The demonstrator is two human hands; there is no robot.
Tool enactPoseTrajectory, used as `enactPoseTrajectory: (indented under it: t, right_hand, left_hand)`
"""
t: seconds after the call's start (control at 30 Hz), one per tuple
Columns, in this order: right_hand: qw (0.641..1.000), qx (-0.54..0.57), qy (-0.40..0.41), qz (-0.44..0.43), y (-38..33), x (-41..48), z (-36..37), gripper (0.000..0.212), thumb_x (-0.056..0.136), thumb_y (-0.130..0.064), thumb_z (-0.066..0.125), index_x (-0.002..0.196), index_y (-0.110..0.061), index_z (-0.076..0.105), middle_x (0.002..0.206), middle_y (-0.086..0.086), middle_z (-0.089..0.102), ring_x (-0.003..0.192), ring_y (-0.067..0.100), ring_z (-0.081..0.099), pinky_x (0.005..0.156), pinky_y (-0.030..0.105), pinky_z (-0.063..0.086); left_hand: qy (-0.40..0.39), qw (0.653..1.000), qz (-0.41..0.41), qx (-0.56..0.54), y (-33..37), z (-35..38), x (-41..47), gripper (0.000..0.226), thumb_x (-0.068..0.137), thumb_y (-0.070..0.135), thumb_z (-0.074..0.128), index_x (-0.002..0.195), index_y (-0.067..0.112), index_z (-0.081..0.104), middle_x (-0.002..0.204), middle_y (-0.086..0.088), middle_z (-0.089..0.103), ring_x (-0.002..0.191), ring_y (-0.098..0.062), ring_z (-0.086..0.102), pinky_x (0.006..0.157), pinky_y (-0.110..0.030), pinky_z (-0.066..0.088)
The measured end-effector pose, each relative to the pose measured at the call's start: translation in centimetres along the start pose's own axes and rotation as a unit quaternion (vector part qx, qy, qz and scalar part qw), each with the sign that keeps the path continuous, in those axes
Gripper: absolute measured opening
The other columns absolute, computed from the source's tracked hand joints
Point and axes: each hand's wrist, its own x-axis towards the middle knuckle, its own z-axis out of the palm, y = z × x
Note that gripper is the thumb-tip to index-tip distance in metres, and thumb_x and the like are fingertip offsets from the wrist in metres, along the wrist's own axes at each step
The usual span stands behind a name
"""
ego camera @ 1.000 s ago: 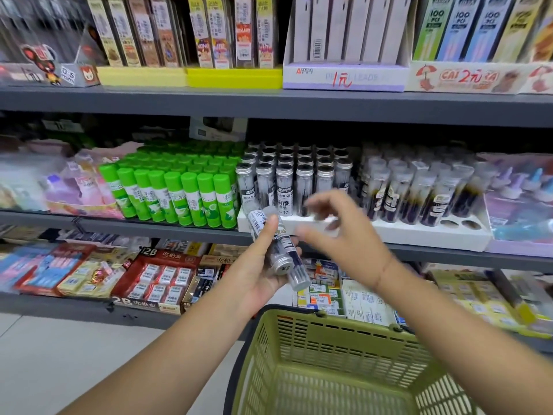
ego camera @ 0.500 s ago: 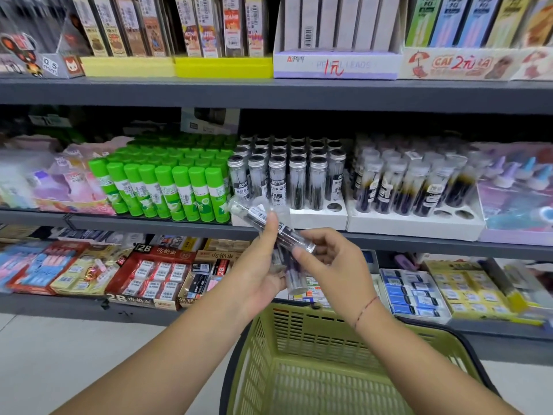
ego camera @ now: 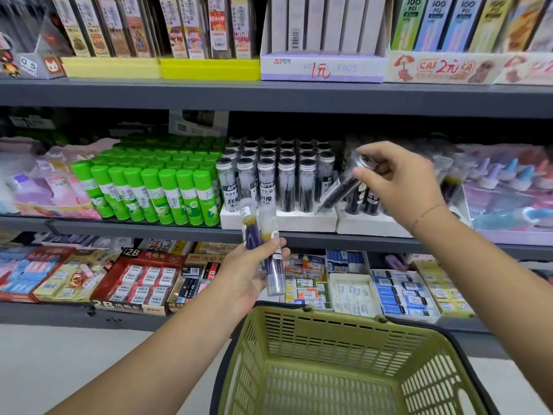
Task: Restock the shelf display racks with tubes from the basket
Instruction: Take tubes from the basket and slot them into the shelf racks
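My right hand (ego camera: 398, 184) pinches the silver cap of a clear tube (ego camera: 339, 191) holding dark refills. The tube is tilted, its lower end just above the right front corner of a white display rack (ego camera: 299, 221). That rack stands on the middle shelf, filled with upright silver-capped tubes (ego camera: 266, 181). A second white rack (ego camera: 368, 226) with similar tubes sits just right, partly hidden by my right hand. My left hand (ego camera: 248, 274) grips two clear tubes (ego camera: 270, 253) upright, below the shelf edge. The green basket (ego camera: 329, 327) hangs under both arms; its visible part holds nothing.
Green glue sticks (ego camera: 155, 193) crowd the shelf left of the racks. Small bottles in a purple tray (ego camera: 514, 205) stand to the right. The grey shelf edge (ego camera: 299, 238) runs between my hands. Eraser boxes (ego camera: 140, 277) fill the shelf below; card packs line the shelf above.
My right hand took one tube from the bundle in my left hand and carried it up and right to the rack. The left hand kept two tubes and turned them more upright.
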Motion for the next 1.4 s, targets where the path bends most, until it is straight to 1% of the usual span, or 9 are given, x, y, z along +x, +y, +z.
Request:
enactPoseTrajectory:
  t: [0.13, 0.37, 0.53, 0.77, 1.03, 1.13, 1.23, 1.33, 1.4]
  right_hand:
    - [0.997, -0.067, -0.016, -0.028, -0.1, 0.9, 0.4, 0.030, 0.088, -0.027, 0.064, 0.117, -0.022, 0.063, 0.088, -0.010, 0.058, 0.076, 0.011, 0.053, 0.082, 0.024, 0.044]
    - [0.989, -0.134, -0.042, -0.049, -0.2, 2.4, 0.2, 0.034, 0.088, -0.029, 0.063, 0.120, -0.018, 0.061, 0.107, 0.006, 0.065, 0.095, 0.023, 0.059, 0.091, 0.036, 0.047]
    - [0.988, -0.132, -0.054, -0.053, -0.2, 3.1, 0.6, 0.035, 0.089, -0.030, 0.062, 0.121, -0.018, 0.061, 0.110, 0.007, 0.065, 0.099, 0.024, 0.059, 0.091, 0.034, 0.045]
    - [0.990, -0.119, -0.041, -0.059, 0.1, 3.1, 1.2, 0.033, 0.089, -0.030, 0.062, 0.119, -0.017, 0.061, 0.104, 0.006, 0.065, 0.087, 0.017, 0.056, 0.086, 0.027, 0.042]
    - [0.982, -0.147, -0.085, -0.084, 0.2, 3.8, 0.9, 0.032, 0.090, -0.030, 0.060, 0.120, -0.020, 0.062, 0.104, 0.008, 0.065, 0.095, 0.025, 0.059, 0.090, 0.033, 0.046]
    - [0.982, -0.133, -0.099, -0.094, 0.0, 4.5, 1.1, 0.033, 0.090, -0.028, 0.061, 0.122, -0.020, 0.063, 0.106, 0.009, 0.064, 0.096, 0.026, 0.059, 0.087, 0.027, 0.040]
    - [0.969, -0.181, -0.129, -0.106, 0.0, 5.1, 1.8, 0.034, 0.093, -0.033, 0.053, 0.125, -0.026, 0.060, 0.095, 0.007, 0.055, 0.101, 0.032, 0.055, 0.078, 0.028, 0.032]
    - [0.950, -0.253, -0.148, -0.107, 0.6, 4.2, 3.2, 0.034, 0.097, -0.037, 0.044, 0.127, -0.032, 0.057, 0.117, 0.007, 0.051, 0.113, 0.032, 0.043, 0.091, 0.036, 0.028]
    - [0.951, -0.261, -0.138, -0.089, 1.2, 3.5, 3.7, 0.034, 0.098, -0.039, 0.041, 0.130, -0.036, 0.053, 0.127, 0.005, 0.046, 0.118, 0.030, 0.036, 0.099, 0.041, 0.024]
  left_hand:
    - [-0.006, 1.000, 0.001, -0.006, -0.2, 0.3, 0.1, 0.027, 0.084, 0.006, 0.067, 0.110, 0.003, 0.064, 0.100, -0.011, 0.074, 0.085, -0.021, 0.073, 0.071, -0.035, 0.055]
    - [-0.006, 1.000, 0.000, -0.018, -0.3, 0.1, 0.3, 0.034, 0.083, 0.006, 0.067, 0.116, 0.001, 0.061, 0.102, -0.012, 0.074, 0.090, -0.024, 0.072, 0.074, -0.034, 0.056]
    - [-0.013, 1.000, -0.002, -0.015, -0.4, 0.3, 0.3, 0.029, 0.084, 0.006, 0.066, 0.113, 0.001, 0.063, 0.101, -0.012, 0.074, 0.091, -0.025, 0.072, 0.076, -0.036, 0.055]
    - [-0.015, 1.000, -0.004, -0.015, -0.5, 0.5, 0.1, 0.020, 0.085, 0.004, 0.066, 0.105, 0.000, 0.066, 0.100, -0.015, 0.074, 0.089, -0.026, 0.071, 0.079, -0.037, 0.057]
    - [-0.012, 1.000, -0.006, -0.015, -0.4, 0.5, 0.1, 0.025, 0.086, 0.006, 0.066, 0.110, 0.000, 0.063, 0.102, -0.015, 0.073, 0.090, -0.025, 0.072, 0.071, -0.033, 0.058]
    - [-0.015, 1.000, -0.009, -0.023, -0.5, 0.7, 0.0, 0.021, 0.085, 0.006, 0.065, 0.106, 0.002, 0.065, 0.100, -0.015, 0.074, 0.088, -0.025, 0.072, 0.066, -0.031, 0.058]
    - [-0.022, 0.999, -0.011, -0.028, -0.5, 0.9, -0.2, 0.017, 0.085, 0.008, 0.065, 0.102, 0.004, 0.066, 0.095, -0.015, 0.074, 0.087, -0.024, 0.071, 0.068, -0.032, 0.056]
    - [-0.030, 0.999, -0.010, -0.036, -0.5, 1.0, -0.4, 0.023, 0.084, 0.010, 0.066, 0.105, 0.005, 0.065, 0.098, -0.014, 0.074, 0.091, -0.025, 0.071, 0.066, -0.032, 0.057]
    - [-0.036, 0.998, -0.008, -0.045, -0.3, 1.2, -0.5, 0.030, 0.079, 0.013, 0.068, 0.107, 0.004, 0.064, 0.101, -0.015, 0.073, 0.093, -0.025, 0.071, 0.072, -0.035, 0.058]
